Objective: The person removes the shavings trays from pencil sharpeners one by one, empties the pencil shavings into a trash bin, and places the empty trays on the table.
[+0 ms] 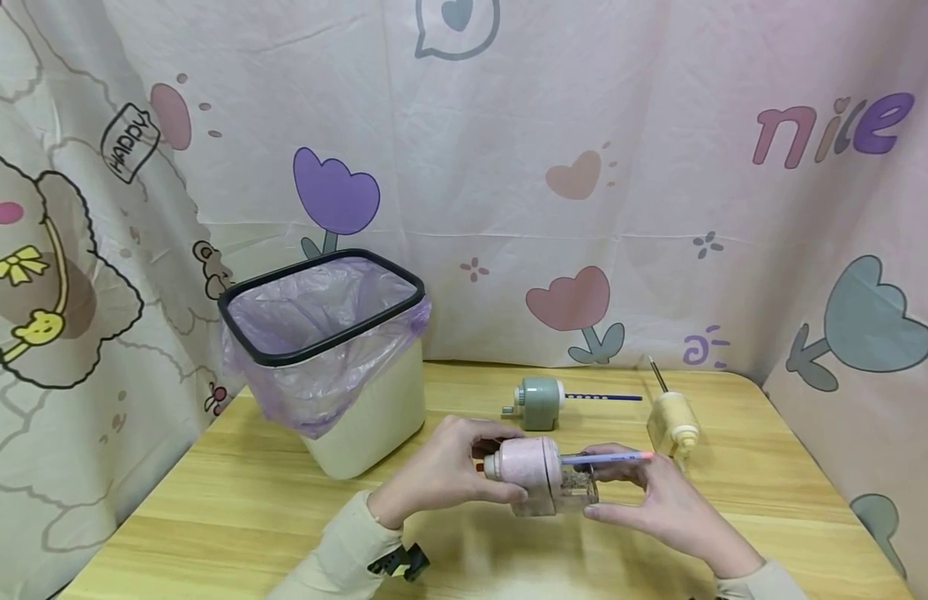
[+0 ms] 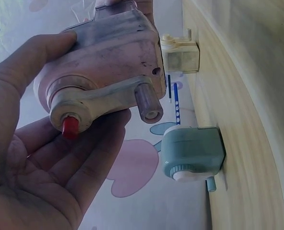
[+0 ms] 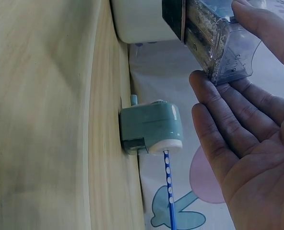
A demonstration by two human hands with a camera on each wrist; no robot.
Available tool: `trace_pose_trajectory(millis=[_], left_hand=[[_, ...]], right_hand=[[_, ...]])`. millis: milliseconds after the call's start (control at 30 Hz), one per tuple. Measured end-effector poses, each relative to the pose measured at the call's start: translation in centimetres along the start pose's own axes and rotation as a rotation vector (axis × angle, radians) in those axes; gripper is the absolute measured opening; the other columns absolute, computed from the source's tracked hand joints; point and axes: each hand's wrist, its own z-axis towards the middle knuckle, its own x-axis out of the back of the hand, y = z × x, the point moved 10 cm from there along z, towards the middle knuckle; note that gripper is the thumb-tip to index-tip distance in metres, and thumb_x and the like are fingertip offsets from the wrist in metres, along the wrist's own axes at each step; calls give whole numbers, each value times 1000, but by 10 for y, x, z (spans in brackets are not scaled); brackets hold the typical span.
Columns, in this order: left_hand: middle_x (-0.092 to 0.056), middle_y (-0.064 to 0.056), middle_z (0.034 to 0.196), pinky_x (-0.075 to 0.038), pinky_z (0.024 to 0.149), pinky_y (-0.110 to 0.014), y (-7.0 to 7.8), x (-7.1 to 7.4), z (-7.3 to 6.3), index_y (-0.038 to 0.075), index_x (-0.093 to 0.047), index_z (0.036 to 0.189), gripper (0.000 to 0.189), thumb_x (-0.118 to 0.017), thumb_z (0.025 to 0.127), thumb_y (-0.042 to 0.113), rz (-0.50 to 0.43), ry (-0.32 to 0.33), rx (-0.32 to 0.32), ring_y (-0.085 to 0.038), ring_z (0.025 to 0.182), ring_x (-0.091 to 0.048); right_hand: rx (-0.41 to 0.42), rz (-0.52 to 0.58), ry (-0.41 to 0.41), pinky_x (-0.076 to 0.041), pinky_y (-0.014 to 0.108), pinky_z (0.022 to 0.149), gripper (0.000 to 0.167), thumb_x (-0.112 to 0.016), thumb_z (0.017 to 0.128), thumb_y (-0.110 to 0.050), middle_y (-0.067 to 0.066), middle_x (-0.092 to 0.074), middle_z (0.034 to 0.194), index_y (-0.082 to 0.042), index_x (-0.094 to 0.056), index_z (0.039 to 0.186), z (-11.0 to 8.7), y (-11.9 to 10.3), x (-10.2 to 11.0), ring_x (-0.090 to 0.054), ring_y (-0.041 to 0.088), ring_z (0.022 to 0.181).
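Above the table, my left hand (image 1: 452, 467) grips a pink crank pencil sharpener (image 1: 526, 467), thumb in front and fingers behind. Its crank with a red knob tip (image 2: 70, 128) faces the left wrist view. A lilac pencil (image 1: 602, 457) with a pinkish end sticks out of the sharpener toward the right. From the same side a clear shavings drawer (image 1: 579, 486) juts out partway. My right hand (image 1: 659, 500) pinches the drawer's end between thumb and fingers. Shavings show inside the clear drawer (image 3: 233, 57) in the right wrist view.
Behind the hands stands a green sharpener (image 1: 541, 404) holding a blue dotted pencil (image 1: 602, 397). A yellow sharpener (image 1: 672, 421) with a dark pencil (image 1: 658, 375) is at the back right. A bin (image 1: 381, 417) lined with a purple bag (image 1: 306, 392) stands at left.
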Motion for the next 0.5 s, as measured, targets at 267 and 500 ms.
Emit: trace_pose_trajectory(millis=[267, 500], left_hand=[[-81, 5, 110, -61, 82, -21, -3, 5, -1, 18, -79, 124, 52, -98, 77, 25, 28, 18, 7, -1, 91, -69], [-81, 2, 117, -59, 87, -23, -7, 13, -1, 17, -78, 129, 58, -98, 76, 30, 88, 55, 36, -3, 97, -70]], right_hand=[[-39, 1, -5, -62, 36, 101, 50, -89, 88, -33, -7, -80, 124, -20, -71, 133, -2, 4, 1, -73, 3, 109], [-66, 8, -6, -61, 35, 102, 53, -90, 87, -33, -6, -80, 122, -16, -71, 134, -4, 8, 1, -72, 2, 111]])
